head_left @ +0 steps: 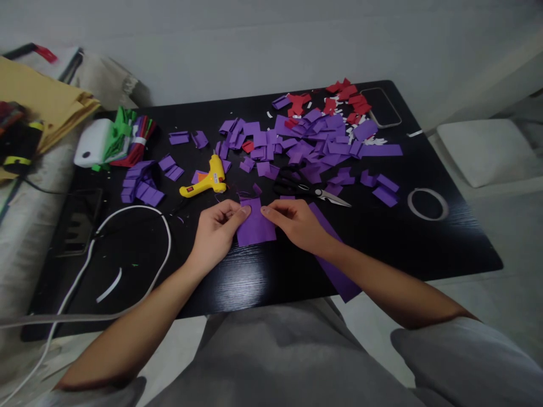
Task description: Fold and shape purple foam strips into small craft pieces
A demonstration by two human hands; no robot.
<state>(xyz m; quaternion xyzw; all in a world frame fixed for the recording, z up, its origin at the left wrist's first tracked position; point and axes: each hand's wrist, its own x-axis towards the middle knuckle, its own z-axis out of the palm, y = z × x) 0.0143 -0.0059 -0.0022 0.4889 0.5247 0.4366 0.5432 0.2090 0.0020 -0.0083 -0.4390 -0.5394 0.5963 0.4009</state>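
Note:
A small purple paper piece [256, 226] is held between both hands near the table's front edge. My left hand [219, 226] pinches its upper left side with thumb and fingers. At its upper right side, my right hand [294, 221] grips it between thumb and curled fingers. Just beyond lie a yellow glue gun [207, 178] and black-handled scissors [314, 191], blades pointing right. A long purple strip [339, 277] runs under my right forearm and hangs over the front edge. Many folded purple pieces [314, 135] are heaped behind.
On the black table [424, 249] are red scraps [358, 102], a tape ring [427, 204], a phone-like frame [382, 107] and green and red bundles [127, 138] beside a white box [91, 143]. A white cable [168, 243] loops at left. A cushioned stool [487, 150] stands right.

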